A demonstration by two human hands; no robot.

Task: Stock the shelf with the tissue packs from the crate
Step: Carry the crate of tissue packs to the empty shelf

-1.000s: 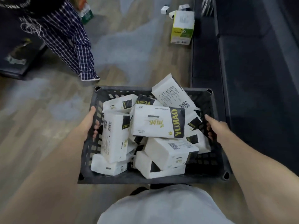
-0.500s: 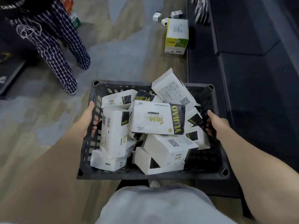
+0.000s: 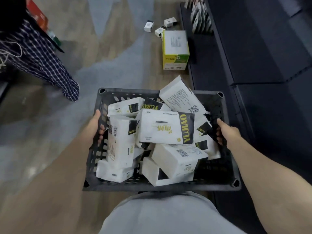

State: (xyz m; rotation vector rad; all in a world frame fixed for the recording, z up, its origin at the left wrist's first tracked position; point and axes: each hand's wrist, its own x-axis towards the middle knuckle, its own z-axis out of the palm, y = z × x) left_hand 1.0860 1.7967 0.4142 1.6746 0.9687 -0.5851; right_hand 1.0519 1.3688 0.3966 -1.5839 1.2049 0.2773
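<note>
I carry a black plastic crate (image 3: 160,187) in front of my body, above the floor. It holds several white tissue packs with black and yellow labels, piled loosely. The top pack (image 3: 166,126) lies flat with its label facing up. My left hand (image 3: 95,126) grips the crate's left wall, fingers through the slots. My right hand (image 3: 227,130) grips the right wall the same way. The dark shelf unit (image 3: 253,56) runs along my right side; its nearest boards look bare.
A person in checked trousers (image 3: 38,59) stands at the left on the wood floor. A yellow and white carton (image 3: 175,49) and three small white boxes (image 3: 159,27) lie on the floor ahead beside the shelf base. Some packets (image 3: 200,19) stand on the far shelf.
I have walked forward with the crate; the carton and shelf are closer. The person at the left has shifted further left and back. My grip on the crate is unchanged.
</note>
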